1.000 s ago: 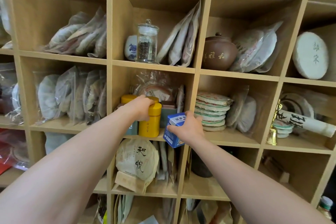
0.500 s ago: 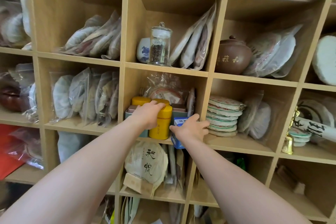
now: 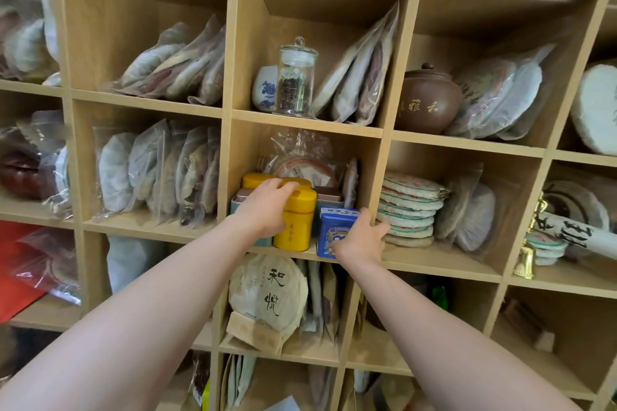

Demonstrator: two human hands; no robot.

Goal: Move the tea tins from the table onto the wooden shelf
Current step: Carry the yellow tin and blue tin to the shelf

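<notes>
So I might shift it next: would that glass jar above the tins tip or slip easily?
Probably tippy: the glass jar is tall, narrow and stands upright. Likely slippery and fragile, being smooth clear glass. Its knobbed lid may sit loose.

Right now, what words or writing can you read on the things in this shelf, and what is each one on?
"和悦": wrapped round tea cake in the cubby below the tins.
"雅和", the two clearest of the gold characters: brown clay jar.
Large black brush characters: rolled scroll, cut off, unreadable.
Yellow tin: small characters, too blurred.
Blue tin: print too small to read.
</notes>
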